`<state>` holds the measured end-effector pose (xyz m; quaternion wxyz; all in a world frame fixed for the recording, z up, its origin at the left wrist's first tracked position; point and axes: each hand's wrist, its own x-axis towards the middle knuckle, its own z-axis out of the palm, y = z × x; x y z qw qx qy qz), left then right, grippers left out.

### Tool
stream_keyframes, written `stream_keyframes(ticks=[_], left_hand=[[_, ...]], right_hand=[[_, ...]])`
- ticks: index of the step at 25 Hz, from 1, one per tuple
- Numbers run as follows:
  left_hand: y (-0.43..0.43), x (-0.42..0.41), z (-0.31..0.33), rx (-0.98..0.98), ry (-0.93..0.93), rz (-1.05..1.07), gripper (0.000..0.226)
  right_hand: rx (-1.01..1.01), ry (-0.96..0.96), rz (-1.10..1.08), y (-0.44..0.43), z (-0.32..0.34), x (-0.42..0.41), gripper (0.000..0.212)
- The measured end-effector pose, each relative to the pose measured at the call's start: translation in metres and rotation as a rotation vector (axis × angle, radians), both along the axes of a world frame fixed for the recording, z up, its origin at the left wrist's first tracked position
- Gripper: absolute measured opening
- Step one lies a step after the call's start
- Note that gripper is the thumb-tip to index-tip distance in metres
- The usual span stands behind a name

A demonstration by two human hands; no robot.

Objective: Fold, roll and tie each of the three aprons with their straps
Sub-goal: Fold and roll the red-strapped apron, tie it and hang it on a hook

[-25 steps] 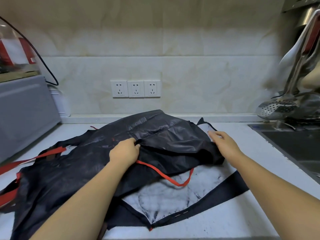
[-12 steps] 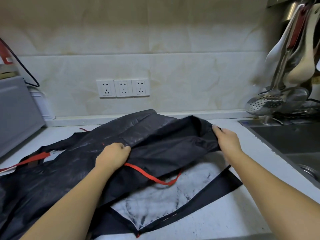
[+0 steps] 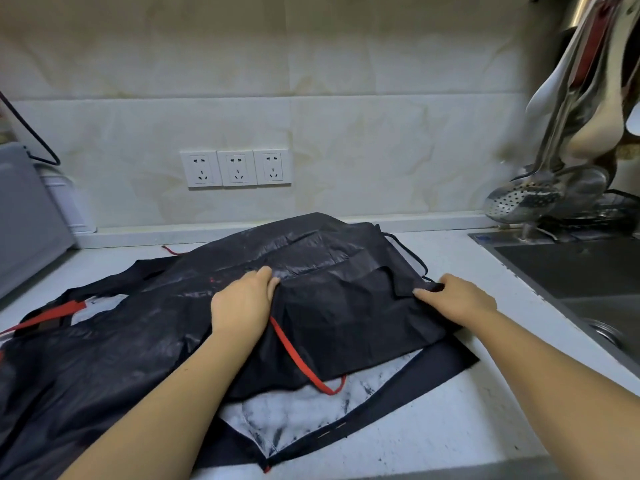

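A heap of dark navy aprons (image 3: pixel 145 344) covers the white counter (image 3: pixel 450 434). The top apron (image 3: pixel 346 317) lies with its far edge folded toward me. My left hand (image 3: pixel 242 303) pinches that folded edge near the middle. My right hand (image 3: pixel 453 297) grips the same edge at its right corner. A red strap (image 3: pixel 298 362) loops out from under my left hand over the fabric. Another red strap (image 3: pixel 48 315) lies at the left. An apron underneath shows a whitish inner side (image 3: pixel 304 414) and a dark band (image 3: pixel 443 368).
A sink (image 3: pixel 581 278) sits at the right, with ladles and a skimmer (image 3: pixel 523 199) hanging above it. A grey appliance (image 3: pixel 24 216) stands at the left with a black cable. Three wall sockets (image 3: pixel 235 168) are on the tiled wall behind.
Both hands have pulled the top apron's far edge toward me, laying a fold over the fabric. My right hand moved nearer and now grips the fold's right corner.
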<state>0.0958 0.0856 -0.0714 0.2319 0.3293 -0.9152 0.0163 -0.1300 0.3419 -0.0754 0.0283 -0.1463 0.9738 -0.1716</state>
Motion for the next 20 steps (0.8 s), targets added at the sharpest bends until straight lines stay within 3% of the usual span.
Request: stream_keyframes(ticks=[2,6,9,11,13,16,20], left_hand=[[-0.004,-0.004,0.003,0.014,-0.047,0.042,0.031],[-0.014,0.007,-0.008,-0.044,-0.284,0.147,0.025],[0.015,-0.001,-0.009,-0.208,-0.081,-0.114,0.023],[0.047,-0.015,-0.007,-0.133,-0.043,-0.437,0.026],[0.074,-0.026,-0.013,0.029,-0.212,-0.551,0.038],[0.082,-0.026,-0.038,0.185,-0.44,-0.431,0.065],[0.084,-0.02,-0.056,0.255,-0.474,-0.332,0.073]], right_hand=[[-0.005,0.043,-0.022,0.003,-0.001,-0.003,0.034],[0.032,0.086,-0.076,0.004,-0.007,-0.004,0.044],[0.038,0.154,-0.06,-0.005,-0.017,0.002,0.044],[0.023,0.177,-0.045,-0.013,-0.017,0.009,0.044],[-0.021,0.154,-0.05,-0.019,-0.013,0.014,0.044],[-0.085,0.079,-0.024,-0.012,-0.012,0.012,0.023],[-0.053,0.066,-0.021,0.003,-0.018,0.0,0.02]])
